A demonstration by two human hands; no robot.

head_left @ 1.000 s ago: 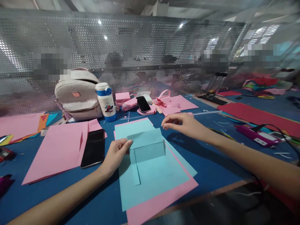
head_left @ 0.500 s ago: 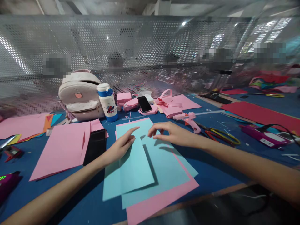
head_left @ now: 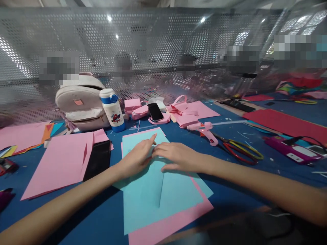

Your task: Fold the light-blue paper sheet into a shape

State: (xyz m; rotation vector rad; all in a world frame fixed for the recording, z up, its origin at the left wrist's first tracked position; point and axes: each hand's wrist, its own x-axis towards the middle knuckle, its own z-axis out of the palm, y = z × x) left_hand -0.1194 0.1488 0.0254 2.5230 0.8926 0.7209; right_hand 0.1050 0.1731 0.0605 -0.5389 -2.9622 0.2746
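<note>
A light blue paper sheet [head_left: 153, 197] lies folded over on a stack of blue and pink sheets [head_left: 168, 226] on the blue table. My left hand [head_left: 138, 156] rests flat on its upper part, index finger stretched forward. Beside it, my right hand [head_left: 176, 156] presses flat on the same sheet, fingers pointing left and touching the left hand's fingers. A fold edge runs down the sheet below the hands. Neither hand holds anything.
A black phone [head_left: 98, 160] lies on pink paper [head_left: 58, 161] at the left. Behind stand a white backpack [head_left: 79, 105], a water bottle [head_left: 112, 110], another phone [head_left: 155, 111] and pink paper pieces. A pink glue gun [head_left: 204, 131], scissors [head_left: 242, 151] and a purple device [head_left: 292, 151] lie right.
One second ago my left hand held up a folded blue flap. The sheet has since been laid down flat and both hands have come together, pressing on it.
</note>
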